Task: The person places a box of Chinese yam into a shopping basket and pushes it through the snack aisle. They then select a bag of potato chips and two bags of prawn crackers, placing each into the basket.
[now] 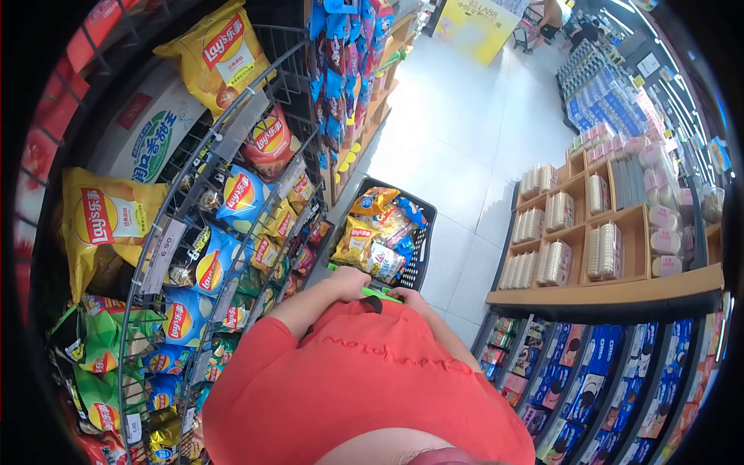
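Note:
Both of my hands are at the green handle (380, 294) of a black shopping basket (425, 260). My left hand (351, 284) is closed round the handle's left part. At its right part, my right hand (404, 296) has its fingers wrapped on the handle, close to my red shirt. Inside the basket lie a yellow snack bag (355, 242), an orange snack bag (373, 201), a white bag (387, 261) and blue packets (405, 248).
A wire rack (232, 108) of chip bags stands close on the left. Hanging blue packets (333, 85) are beyond it. On the right are a wooden shelf (604, 293) and cookie racks (597, 349). A tiled aisle (457, 132) runs ahead, with people (583, 35) far off.

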### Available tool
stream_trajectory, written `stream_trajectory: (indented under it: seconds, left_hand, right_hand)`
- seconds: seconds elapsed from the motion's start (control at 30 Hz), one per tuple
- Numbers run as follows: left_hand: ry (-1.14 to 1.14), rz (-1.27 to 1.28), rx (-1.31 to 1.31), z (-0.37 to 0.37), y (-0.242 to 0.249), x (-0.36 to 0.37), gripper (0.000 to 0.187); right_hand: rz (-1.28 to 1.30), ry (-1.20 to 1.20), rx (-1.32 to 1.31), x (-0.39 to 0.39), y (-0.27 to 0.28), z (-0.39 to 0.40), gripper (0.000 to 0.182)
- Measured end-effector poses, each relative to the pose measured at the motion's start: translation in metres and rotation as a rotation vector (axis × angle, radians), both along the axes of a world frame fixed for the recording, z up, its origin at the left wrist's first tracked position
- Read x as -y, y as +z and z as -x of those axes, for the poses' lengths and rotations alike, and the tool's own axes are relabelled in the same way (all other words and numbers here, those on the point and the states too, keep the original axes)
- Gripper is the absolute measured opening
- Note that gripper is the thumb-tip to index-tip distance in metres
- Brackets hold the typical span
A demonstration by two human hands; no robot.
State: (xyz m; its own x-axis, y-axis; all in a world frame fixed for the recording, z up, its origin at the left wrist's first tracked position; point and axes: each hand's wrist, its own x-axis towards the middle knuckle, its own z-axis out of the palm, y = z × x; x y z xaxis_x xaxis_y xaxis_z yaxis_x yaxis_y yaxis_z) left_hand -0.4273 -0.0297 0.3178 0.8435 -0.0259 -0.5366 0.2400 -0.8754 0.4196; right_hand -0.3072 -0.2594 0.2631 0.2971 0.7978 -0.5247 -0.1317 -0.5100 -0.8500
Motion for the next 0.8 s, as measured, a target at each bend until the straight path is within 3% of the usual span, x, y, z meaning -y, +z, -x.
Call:
stream_trajectory:
  seconds: [0.8]
  left_hand:
    - [0.072, 0.03, -0.014, 0.0, 0.013, 0.006, 0.04]
  right_hand:
    - [-0.052, -0.012, 0.042, 0.008, -0.013, 0.001, 0.046]
